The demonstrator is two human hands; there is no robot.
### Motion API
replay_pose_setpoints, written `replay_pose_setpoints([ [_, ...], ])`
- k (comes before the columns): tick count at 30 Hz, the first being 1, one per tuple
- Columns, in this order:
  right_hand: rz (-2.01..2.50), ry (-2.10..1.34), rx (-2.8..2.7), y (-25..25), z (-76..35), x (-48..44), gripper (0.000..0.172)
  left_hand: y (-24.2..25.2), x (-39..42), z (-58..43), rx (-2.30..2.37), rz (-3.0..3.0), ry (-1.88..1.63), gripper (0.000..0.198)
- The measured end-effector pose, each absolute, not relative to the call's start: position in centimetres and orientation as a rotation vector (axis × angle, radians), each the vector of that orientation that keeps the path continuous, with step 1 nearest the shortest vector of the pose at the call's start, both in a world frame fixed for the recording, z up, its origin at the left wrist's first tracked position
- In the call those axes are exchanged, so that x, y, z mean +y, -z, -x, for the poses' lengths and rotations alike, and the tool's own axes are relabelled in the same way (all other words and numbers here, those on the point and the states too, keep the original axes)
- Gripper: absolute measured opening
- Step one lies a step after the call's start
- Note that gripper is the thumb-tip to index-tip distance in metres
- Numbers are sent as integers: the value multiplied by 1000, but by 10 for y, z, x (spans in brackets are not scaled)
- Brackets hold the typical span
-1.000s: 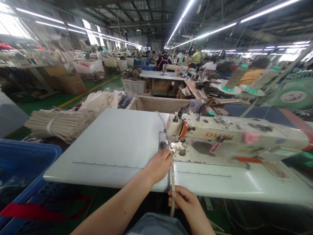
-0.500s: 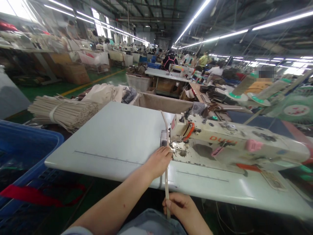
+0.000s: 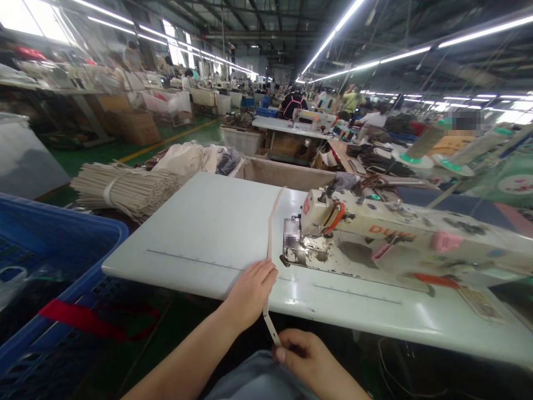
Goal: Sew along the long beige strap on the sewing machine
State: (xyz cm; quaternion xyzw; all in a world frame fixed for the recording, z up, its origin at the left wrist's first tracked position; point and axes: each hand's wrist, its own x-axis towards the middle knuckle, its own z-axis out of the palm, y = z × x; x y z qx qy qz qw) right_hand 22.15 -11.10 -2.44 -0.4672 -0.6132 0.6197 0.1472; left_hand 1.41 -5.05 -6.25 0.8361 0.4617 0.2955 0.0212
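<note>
A narrow beige strap point(image 3: 270, 236) runs from the far edge of the pale sewing table point(image 3: 216, 222) toward me and hangs over the near edge. My left hand point(image 3: 254, 289) is closed on it near the front of the tabletop, its fingertips hidden from view. Below the edge, my right hand point(image 3: 297, 353) pinches the strap's lower part, where small dark holes show. To the right of the strap stands a sewing machine point(image 3: 358, 222); the strap lies apart from its needle plate point(image 3: 308, 253).
A tied bundle of beige strips point(image 3: 129, 189) lies beyond the table's left side. At the left is a blue plastic basket point(image 3: 83, 272) with a red strap point(image 3: 79, 319) over it. Thread cones point(image 3: 425, 147) stand at the right. Co-workers sit farther back.
My left hand has moved left and toward me, drawing the strap away from the machine's needle area. Near my right hand the strap now bends. The view has shifted slightly.
</note>
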Motion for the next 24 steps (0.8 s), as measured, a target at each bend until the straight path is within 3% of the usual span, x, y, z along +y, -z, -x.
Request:
replay_pose_setpoints([
  [8, 1103, -1907, -1496, 23, -199, -114, 51, 56, -80, -18, 1466, -2551, -1018, 29],
  [16, 1160, -1747, -1737, 36, -206, -133, 44, 53, -73, -8, 1600, -2119, -1265, 26],
  [21, 1267, -1508, -1990, 39, -215, -148, 35, 49, -63, -6, 1270, -1473, -1409, 27],
  [24, 1356, -1321, -2117, 39, -219, -153, 31, 37, -63, -6, 916, -978, -1406, 38],
])
